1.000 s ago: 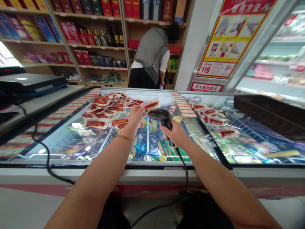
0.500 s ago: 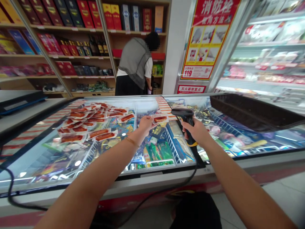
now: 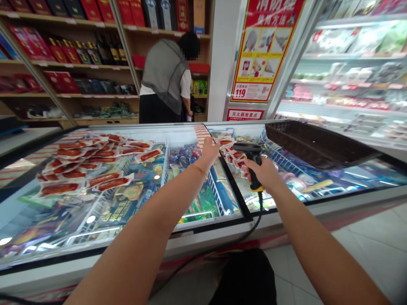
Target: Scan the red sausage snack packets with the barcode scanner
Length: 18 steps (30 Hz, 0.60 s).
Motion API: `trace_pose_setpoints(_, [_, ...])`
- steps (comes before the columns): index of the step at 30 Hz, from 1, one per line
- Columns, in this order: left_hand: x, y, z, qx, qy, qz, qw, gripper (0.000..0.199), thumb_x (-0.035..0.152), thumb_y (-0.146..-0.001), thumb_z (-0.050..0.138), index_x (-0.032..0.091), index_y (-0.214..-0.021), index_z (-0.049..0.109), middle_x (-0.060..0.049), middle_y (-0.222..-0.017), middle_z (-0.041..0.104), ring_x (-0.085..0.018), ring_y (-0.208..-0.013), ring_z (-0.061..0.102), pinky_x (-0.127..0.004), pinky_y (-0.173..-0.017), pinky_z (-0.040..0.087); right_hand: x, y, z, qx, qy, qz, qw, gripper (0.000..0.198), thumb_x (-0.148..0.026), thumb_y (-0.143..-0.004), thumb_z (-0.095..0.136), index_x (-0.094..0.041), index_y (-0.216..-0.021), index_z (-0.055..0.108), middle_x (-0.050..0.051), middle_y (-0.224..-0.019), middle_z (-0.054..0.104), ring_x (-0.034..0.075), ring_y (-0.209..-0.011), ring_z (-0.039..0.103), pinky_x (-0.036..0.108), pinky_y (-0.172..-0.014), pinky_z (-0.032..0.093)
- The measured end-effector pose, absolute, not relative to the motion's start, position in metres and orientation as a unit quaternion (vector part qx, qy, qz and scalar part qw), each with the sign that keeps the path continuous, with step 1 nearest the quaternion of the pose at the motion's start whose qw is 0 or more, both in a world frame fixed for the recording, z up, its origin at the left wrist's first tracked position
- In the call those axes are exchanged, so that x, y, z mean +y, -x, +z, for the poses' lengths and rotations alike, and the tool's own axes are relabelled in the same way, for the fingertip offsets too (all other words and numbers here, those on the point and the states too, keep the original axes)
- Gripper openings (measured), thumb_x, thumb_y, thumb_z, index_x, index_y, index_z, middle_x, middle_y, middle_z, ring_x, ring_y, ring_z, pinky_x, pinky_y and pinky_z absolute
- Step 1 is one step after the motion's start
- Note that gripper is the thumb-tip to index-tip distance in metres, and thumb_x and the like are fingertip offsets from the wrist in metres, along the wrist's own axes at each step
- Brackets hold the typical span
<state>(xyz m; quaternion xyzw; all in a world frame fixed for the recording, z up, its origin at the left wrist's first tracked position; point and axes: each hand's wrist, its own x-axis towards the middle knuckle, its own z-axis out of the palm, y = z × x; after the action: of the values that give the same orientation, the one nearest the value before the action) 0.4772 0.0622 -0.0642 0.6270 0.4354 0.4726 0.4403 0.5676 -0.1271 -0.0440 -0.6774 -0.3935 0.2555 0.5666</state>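
Observation:
My right hand [image 3: 267, 173] is wrapped around the grip of a black and yellow handheld barcode scanner [image 3: 249, 148], its head facing left. My left hand [image 3: 210, 153] reaches over the freezer's middle frame, fingers closed at the edge of a vacuum-packed sausage [image 3: 226, 141]. Its fingertips are partly hidden, but they appear to pinch the pack. More packed sausages [image 3: 235, 156] lie just below it on the right-hand glass, partly behind the scanner. A large heap of packed sausages [image 3: 84, 153] covers the left part of the glass.
The glass-topped chest freezer [image 3: 203, 228] holds bagged goods in wire baskets. A dark brown plastic tray [image 3: 318, 144] rests on its right side. The scanner's black cable [image 3: 235, 242] hangs down the front. Beyond the freezer a person [image 3: 165, 80] bends toward wooden shelves.
My left hand has carried the packed sausage rightward across the middle frame to the packs beside the scanner. The view has turned right; the right hand still grips the scanner.

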Motion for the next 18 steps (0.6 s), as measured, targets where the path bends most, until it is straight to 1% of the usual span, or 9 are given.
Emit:
trace_pose_setpoints(2, [0.074,-0.435,-0.062,0.457,-0.655,0.456,0.392,0.034,0.014,-0.084,0.062,0.018,-0.117,0.057,-0.013,-0.13,0.061,-0.022,-0.125,0.056,-0.034,-0.107,0.04,-0.117,-0.554,-0.044,-0.415,0.671,0.265,0.555,0.026,-0.039,-0.077,0.069,-0.021,-0.082,0.05,-0.005,-0.057,0.057,0.011,-0.037,0.053,0.023,-0.036,0.043])
trace_pose_setpoints(3, [0.079,-0.411,-0.061,0.481,-0.683,0.426,0.346,0.037,0.017,-0.085,0.061,0.017,-0.121,0.055,-0.014,-0.131,0.06,-0.024,-0.126,0.055,-0.035,-0.107,0.04,-0.111,-0.545,-0.043,-0.426,0.669,0.268,0.547,0.027,-0.04,-0.077,0.069,-0.021,-0.081,0.05,-0.004,-0.058,0.057,0.011,-0.037,0.053,0.023,-0.036,0.043])
trace_pose_setpoints(5, [0.087,-0.36,-0.058,0.546,-0.717,0.359,0.244,0.042,0.024,-0.086,0.061,0.016,-0.127,0.054,-0.018,-0.132,0.059,-0.029,-0.128,0.053,-0.042,-0.107,0.04,-0.099,-0.526,-0.04,-0.45,0.665,0.272,0.53,0.026,-0.039,-0.078,0.068,-0.02,-0.081,0.051,-0.003,-0.06,0.059,0.012,-0.037,0.054,0.023,-0.036,0.043])
trace_pose_setpoints(8, [0.091,-0.288,-0.058,0.62,-0.725,0.284,0.102,0.039,0.026,-0.086,0.059,0.016,-0.125,0.057,-0.024,-0.132,0.057,-0.04,-0.129,0.049,-0.054,-0.105,0.038,-0.077,-0.491,-0.034,-0.486,0.649,0.285,0.512,0.023,-0.037,-0.079,0.066,-0.02,-0.082,0.051,-0.002,-0.062,0.06,0.012,-0.038,0.056,0.023,-0.037,0.043])
trace_pose_setpoints(10, [0.092,-0.251,-0.061,0.636,-0.729,0.25,0.044,0.034,0.025,-0.088,0.056,0.015,-0.119,0.062,-0.026,-0.13,0.058,-0.043,-0.127,0.05,-0.058,-0.103,0.037,-0.062,-0.467,-0.031,-0.5,0.631,0.302,0.51,0.022,-0.036,-0.08,0.066,-0.02,-0.083,0.051,-0.002,-0.062,0.06,0.011,-0.038,0.056,0.023,-0.037,0.043])
trace_pose_setpoints(12, [0.092,-0.227,-0.066,0.645,-0.729,0.229,0.019,0.032,0.023,-0.089,0.052,0.015,-0.117,0.064,-0.027,-0.126,0.06,-0.043,-0.123,0.052,-0.058,-0.101,0.038,-0.05,-0.443,-0.031,-0.507,0.61,0.322,0.517,0.022,-0.037,-0.08,0.065,-0.021,-0.082,0.05,-0.003,-0.061,0.059,0.011,-0.037,0.055,0.023,-0.036,0.042])
trace_pose_setpoints(15, [0.095,-0.21,-0.073,0.662,-0.72,0.208,0.016,0.034,0.02,-0.09,0.047,0.014,-0.118,0.064,-0.026,-0.123,0.063,-0.041,-0.118,0.057,-0.055,-0.097,0.041,-0.043,-0.416,-0.038,-0.519,0.587,0.337,0.522,0.021,-0.037,-0.081,0.063,-0.021,-0.085,0.051,-0.003,-0.06,0.058,0.011,-0.037,0.055,0.023,-0.037,0.042])
trace_pose_setpoints(18, [0.099,-0.211,-0.078,0.662,-0.723,0.196,0.026,0.03,0.024,-0.091,0.047,0.016,-0.113,0.067,-0.023,-0.12,0.064,-0.039,-0.116,0.058,-0.053,-0.095,0.043,-0.047,-0.405,-0.048,-0.554,0.612,0.3,0.478,0.021,-0.037,-0.08,0.065,-0.022,-0.084,0.052,-0.003,-0.058,0.058,0.014,-0.039,0.057,0.025,-0.04,0.044])
